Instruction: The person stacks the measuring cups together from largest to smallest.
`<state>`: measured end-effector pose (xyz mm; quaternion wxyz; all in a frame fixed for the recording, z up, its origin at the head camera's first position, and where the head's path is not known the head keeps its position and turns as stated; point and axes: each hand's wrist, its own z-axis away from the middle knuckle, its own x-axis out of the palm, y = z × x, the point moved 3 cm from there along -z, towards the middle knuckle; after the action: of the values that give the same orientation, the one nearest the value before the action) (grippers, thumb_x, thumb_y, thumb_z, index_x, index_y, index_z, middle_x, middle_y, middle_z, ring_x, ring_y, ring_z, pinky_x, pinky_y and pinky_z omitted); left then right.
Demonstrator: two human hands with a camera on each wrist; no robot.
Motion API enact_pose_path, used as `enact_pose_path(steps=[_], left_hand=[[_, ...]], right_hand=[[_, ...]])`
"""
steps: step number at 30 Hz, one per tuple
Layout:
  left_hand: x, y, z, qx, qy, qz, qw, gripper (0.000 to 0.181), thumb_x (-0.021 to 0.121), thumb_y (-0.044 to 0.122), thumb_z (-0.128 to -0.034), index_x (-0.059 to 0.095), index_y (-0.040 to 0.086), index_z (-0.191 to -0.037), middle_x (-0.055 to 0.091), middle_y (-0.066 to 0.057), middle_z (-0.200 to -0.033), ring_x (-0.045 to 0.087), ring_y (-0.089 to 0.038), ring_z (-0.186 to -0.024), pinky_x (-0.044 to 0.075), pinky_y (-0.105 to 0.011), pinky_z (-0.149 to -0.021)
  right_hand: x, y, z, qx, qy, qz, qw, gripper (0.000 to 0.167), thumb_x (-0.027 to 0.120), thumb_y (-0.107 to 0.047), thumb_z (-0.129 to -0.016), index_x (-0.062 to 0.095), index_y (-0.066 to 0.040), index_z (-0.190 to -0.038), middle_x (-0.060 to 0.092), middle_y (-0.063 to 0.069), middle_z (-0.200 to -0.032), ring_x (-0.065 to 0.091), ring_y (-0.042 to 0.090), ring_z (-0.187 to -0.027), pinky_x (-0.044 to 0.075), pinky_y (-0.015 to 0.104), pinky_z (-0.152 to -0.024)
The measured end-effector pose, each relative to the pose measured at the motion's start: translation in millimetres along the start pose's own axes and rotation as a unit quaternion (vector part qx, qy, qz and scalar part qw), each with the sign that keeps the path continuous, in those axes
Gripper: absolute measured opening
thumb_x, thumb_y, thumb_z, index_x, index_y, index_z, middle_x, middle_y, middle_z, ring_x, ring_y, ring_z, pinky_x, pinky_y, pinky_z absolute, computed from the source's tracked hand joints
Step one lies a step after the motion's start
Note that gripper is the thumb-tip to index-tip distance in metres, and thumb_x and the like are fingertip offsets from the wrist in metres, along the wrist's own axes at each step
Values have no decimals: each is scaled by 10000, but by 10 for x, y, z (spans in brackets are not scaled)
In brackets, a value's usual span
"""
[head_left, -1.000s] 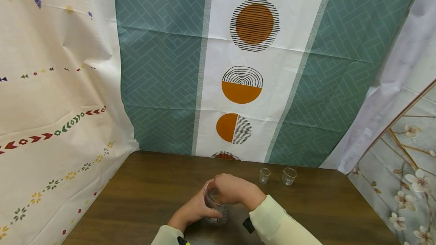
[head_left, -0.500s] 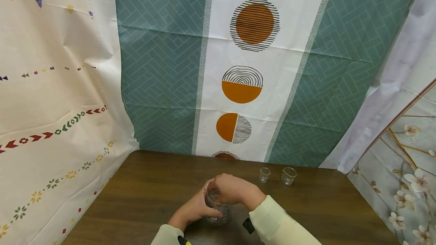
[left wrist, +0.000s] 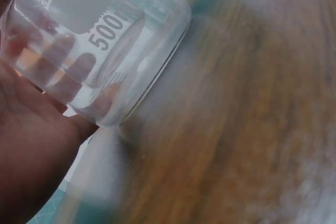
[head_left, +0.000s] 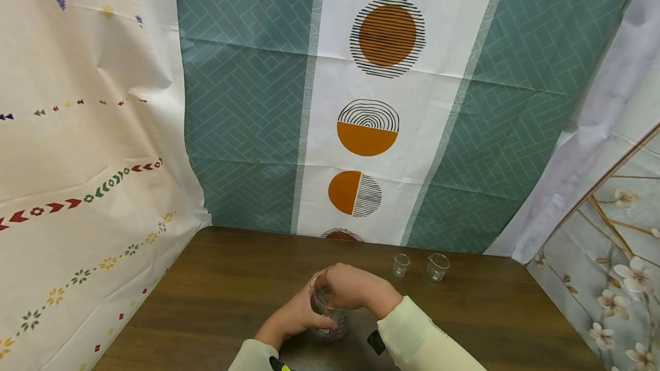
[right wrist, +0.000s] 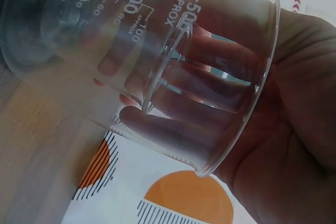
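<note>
Near: left hand [head_left: 300,314] wraps the large beaker [left wrist: 107,30] from 9 o'clock. Right hand [head_left: 353,286] comes over the mouth from 1 o'clock, fingers down inside, seemingly pinching the inner beaker [right wrist: 113,32] near its rim; exact fingertip contact partly lost in reflections. Large beaker sits low centre over the table [head_left: 232,279]; can't tell if its base touches.

Handling, judged: thin clear glass, stiff, fairly light, slick, chips easily if the two knock. Best hold: large one round the wall, inner one by its upper wall, kept clear of the sides.

Far, 2 o'clock: small beaker [head_left: 401,265], wider beaker [head_left: 438,268] just beside. Behind, at 12: patterned curtain [head_left: 247,130].
</note>
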<state>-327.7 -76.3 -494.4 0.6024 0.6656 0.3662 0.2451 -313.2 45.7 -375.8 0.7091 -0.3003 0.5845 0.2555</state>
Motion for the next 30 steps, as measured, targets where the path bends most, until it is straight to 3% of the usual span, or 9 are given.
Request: enact_pose_path(steps=[4,14,26,30], left_hand=[[3,2,6,-22,30,-74,10000,999,800,195,-790,133,241,-1532,289,-59,-1553,398,-249,-1339,483,-253,-929],[25,9,11,11,-69,134,9999,985,791,172,-799,134,242,-1529,287,-75,-1554,460,-232,-1281,521,-300,-888],[5,-10,15,-90,-41,-16,10000,1007,788,202,-806,103,265,-1542,256,-62,-1578,407,-251,-1345,478,-273,-938],[8,-15,7,-78,-128,226,9996,1011,776,166,-816,80,252,-1544,226,-88,-1588,434,-239,-1322,491,-290,-933]], right_hand=[[7,-1,3,39,-7,-66,10000,341,808,-163,-779,716,-208,-1104,696,-112,-1075,647,56,-973,513,205,-835],[28,5,-2,-23,1,-75,10000,317,799,-148,-786,722,-214,-1087,698,-117,-1058,655,64,-967,513,196,-823],[52,28,-15,-78,34,8,10000,263,775,-126,-807,731,-235,-1042,700,-123,-1008,646,27,-890,508,172,-773],[60,42,-30,-85,52,30,9999,235,771,-131,-811,737,-233,-1020,708,-119,-981,636,7,-853,507,163,-760]])
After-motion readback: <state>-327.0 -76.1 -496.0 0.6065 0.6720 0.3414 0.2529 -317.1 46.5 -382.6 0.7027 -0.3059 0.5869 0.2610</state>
